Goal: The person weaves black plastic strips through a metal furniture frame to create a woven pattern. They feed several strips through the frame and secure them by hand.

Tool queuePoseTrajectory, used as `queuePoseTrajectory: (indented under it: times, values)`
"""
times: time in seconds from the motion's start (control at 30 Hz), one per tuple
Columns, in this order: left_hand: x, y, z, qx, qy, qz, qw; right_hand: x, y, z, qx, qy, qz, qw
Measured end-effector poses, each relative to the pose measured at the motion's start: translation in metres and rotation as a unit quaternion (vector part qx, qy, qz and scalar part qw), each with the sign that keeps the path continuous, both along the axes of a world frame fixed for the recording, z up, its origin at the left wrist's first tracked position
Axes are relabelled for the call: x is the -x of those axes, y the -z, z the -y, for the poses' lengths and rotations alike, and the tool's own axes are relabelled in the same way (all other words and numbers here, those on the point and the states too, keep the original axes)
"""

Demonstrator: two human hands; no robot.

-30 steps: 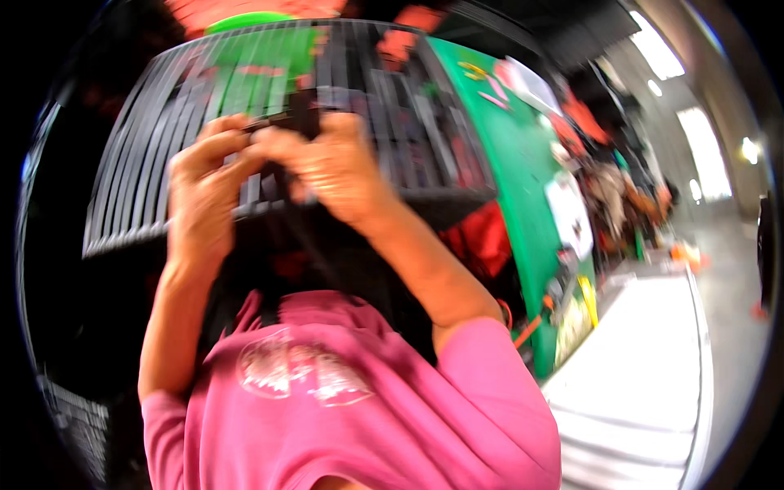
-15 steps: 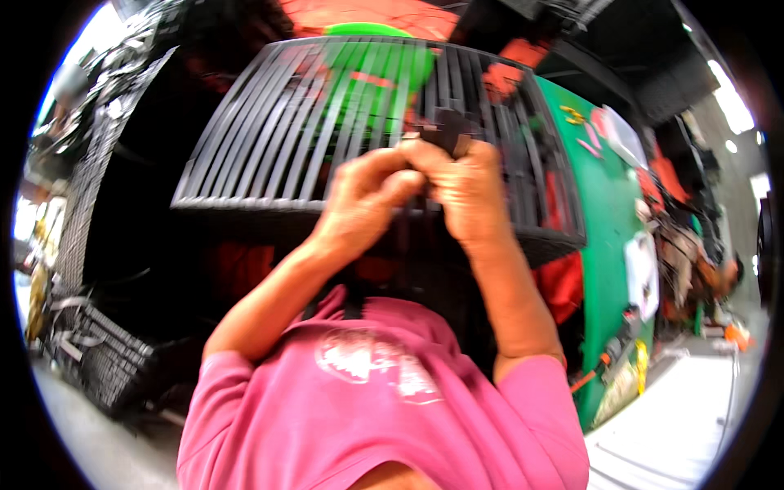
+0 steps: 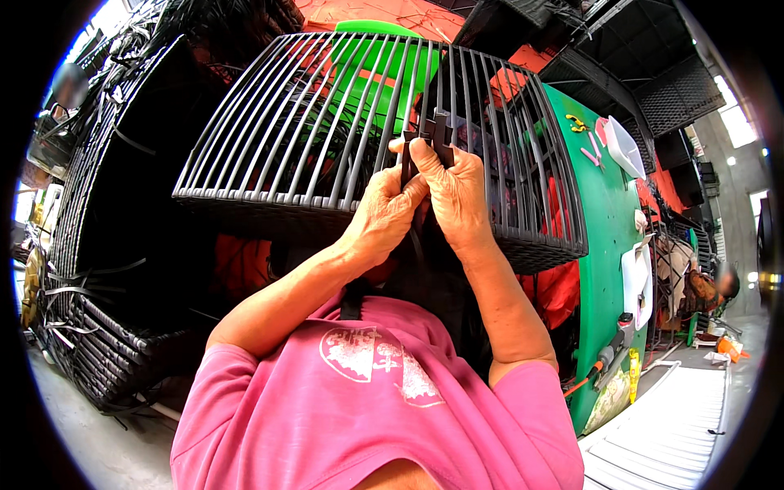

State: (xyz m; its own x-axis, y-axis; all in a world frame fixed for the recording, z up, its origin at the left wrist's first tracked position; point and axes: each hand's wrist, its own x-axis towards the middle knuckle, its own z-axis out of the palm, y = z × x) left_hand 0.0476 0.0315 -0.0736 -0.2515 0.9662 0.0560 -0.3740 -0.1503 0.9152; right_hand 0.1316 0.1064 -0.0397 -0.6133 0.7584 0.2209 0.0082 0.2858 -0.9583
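Observation:
A frame strung with parallel dark grey strips [image 3: 269, 122] lies in front of me, its near edge wrapped in black weave. Above its middle, my left hand [image 3: 382, 211] and my right hand [image 3: 456, 194] meet, both closed. Between their thumbs and fingers they pinch a folded flat black weaving strip [image 3: 441, 135], whose ends stick up past the fingertips. How the strip is folded, and whether it is joined to the frame, is partly hidden by the fingers.
A green table [image 3: 604, 220] to the right holds yellow-handled cutters [image 3: 576, 123], a white tray [image 3: 625, 147] and a power tool [image 3: 612, 343]. Left stands a black woven piece [image 3: 77, 220] with loose strips. A green chair [image 3: 376, 65] shows behind the frame. Another person [image 3: 710, 286] is far right.
My left hand has shifted a little right and down, nearer my right hand. The black strip, blurred before, now stands up between both hands.

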Motion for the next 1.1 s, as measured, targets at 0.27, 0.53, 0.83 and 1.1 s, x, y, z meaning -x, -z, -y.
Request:
queuePoseTrajectory:
  times: [0.27,0.53,0.83,1.1]
  values:
    - [-0.009,-0.001,-0.008,-0.051,-0.09,0.047,0.994,0.007,0.01,-0.008,0.018,0.042,-0.029,0.999]
    - [0.015,-0.006,0.017,0.025,-0.024,-0.177,0.984,-0.004,-0.009,0.001,0.079,-0.063,0.1,0.99]
    - [0.017,0.0,0.007,0.013,0.107,0.061,0.992,0.007,-0.024,-0.013,0.204,-0.112,-0.062,0.971]
    - [0.008,0.002,0.008,0.002,0.017,0.091,0.996,0.009,-0.019,-0.004,0.227,0.019,-0.068,0.971]
